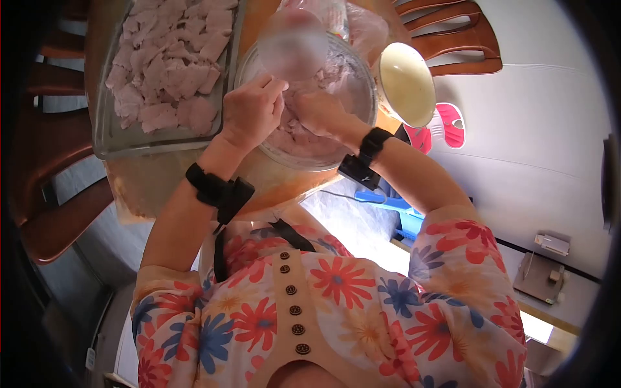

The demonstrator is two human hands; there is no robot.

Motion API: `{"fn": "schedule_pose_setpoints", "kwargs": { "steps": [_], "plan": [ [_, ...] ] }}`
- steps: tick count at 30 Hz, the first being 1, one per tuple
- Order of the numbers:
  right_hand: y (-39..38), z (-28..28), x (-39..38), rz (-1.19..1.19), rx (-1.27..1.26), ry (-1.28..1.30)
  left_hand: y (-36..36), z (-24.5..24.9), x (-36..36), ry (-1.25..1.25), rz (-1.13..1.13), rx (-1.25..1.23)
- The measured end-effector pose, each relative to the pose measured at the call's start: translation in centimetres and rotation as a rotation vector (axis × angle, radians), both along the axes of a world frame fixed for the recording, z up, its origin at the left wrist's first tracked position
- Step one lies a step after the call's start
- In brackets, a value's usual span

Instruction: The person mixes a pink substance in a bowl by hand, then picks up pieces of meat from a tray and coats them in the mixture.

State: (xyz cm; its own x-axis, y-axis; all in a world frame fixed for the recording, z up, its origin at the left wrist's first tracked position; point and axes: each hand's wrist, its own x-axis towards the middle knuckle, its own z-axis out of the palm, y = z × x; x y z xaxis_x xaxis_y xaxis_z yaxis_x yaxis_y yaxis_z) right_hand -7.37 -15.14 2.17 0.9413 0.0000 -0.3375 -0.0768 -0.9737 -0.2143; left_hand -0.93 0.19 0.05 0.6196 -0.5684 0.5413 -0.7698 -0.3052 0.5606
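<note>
Pale, powder-coated pieces that look like meat lie with white powder in a round metal basin (372, 90). My left hand (254, 108) is closed above the basin's left side, its fingertips pinched together; what is in them, if anything, is too small to make out. Down inside the basin, my right hand (321, 115) is curled among the coated pieces (297, 139), and its fingertips are hidden. Left of the basin stands a rectangular tray (155, 150) with many similar flat pale pieces (171, 71) spread in it.
A cream bowl (406, 84) tilts beside the basin's right edge. Plastic bags (367, 29) lie behind it, and a blurred patch covers the basin's far rim. Wooden chairs (58, 136) flank the table (139, 187). Pink slippers (447, 126) rest on the floor.
</note>
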Motion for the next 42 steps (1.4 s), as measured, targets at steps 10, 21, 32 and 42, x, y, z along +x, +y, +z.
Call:
{"fn": "schedule_pose_setpoints", "kwargs": {
  "steps": [10, 21, 32, 42],
  "plan": [
    [-2.8, 0.3, -1.9, -0.151, 0.206, -0.069, 0.0, 0.1, 0.2, -0.027, 0.014, 0.07],
    [-5.2, 2.9, -3.7, -0.04, 0.049, -0.116, -0.1, -0.3, 0.3, -0.037, 0.019, 0.079],
    [-7.5, -0.8, -4.1, 0.362, 0.041, -0.036, 0.0, 0.0, 0.3, -0.04, 0.023, 0.076],
    [-1.1, 0.7, 1.4, 0.192, 0.042, 0.117, 0.0, -0.1, 0.3, -0.016, 0.013, 0.028]
  ]
}}
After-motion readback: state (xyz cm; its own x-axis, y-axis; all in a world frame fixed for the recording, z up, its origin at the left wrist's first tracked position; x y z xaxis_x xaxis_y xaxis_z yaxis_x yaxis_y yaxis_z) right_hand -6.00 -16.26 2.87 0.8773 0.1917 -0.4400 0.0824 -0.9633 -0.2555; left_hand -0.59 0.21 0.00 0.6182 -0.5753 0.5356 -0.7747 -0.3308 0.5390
